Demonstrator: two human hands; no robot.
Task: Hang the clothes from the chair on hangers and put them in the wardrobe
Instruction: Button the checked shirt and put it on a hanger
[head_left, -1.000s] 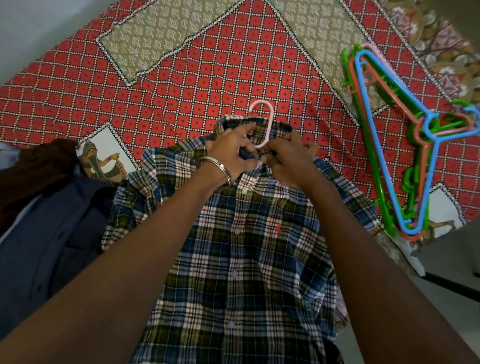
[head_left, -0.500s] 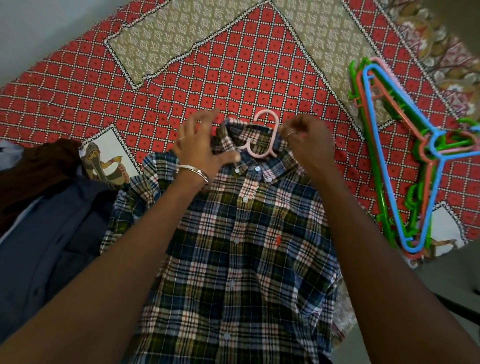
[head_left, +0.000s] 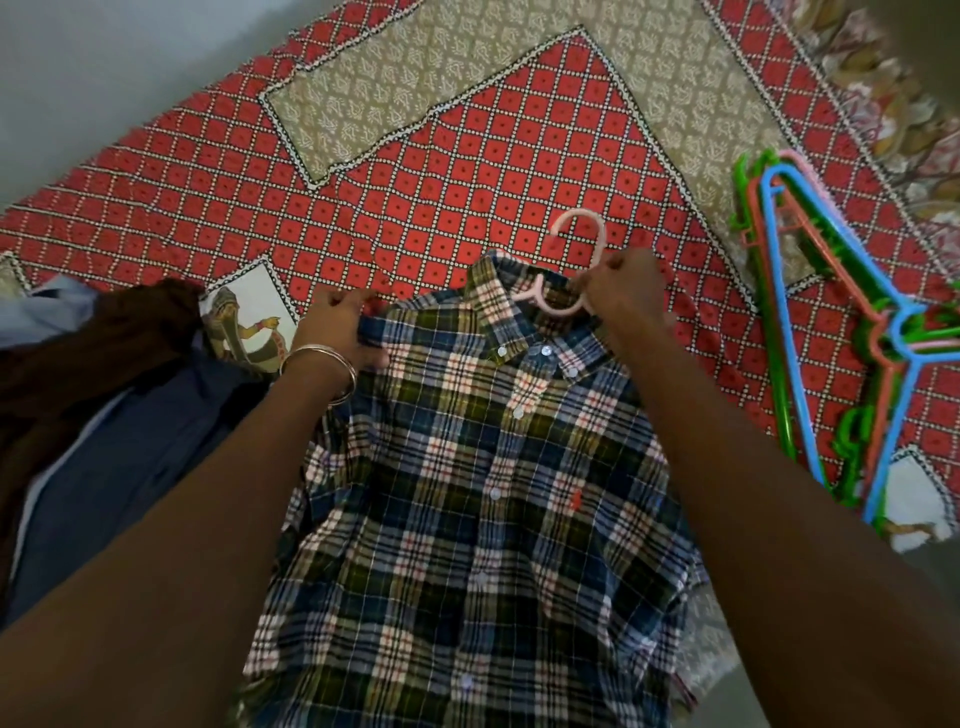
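A plaid shirt (head_left: 483, 499) lies buttoned, front up, on the red patterned bedspread (head_left: 415, 171). A pink hanger (head_left: 582, 228) sits inside it, its hook poking out above the collar. My left hand (head_left: 337, 327), with metal bangles on the wrist, grips the shirt's left shoulder. My right hand (head_left: 626, 293) holds the collar right beside the hanger's neck; whether it also pinches the hanger I cannot tell.
A bundle of blue, green, orange and pink hangers (head_left: 841, 338) lies on the bed to the right. A dark blue garment (head_left: 119, 457) and a brown one (head_left: 88, 353) are heaped at the left. The bed's edge runs along the lower right.
My hands have left the top button and spread apart, the left out to the shirt's shoulder, the right to the collar by the hook. The shirt now sits further right in view.
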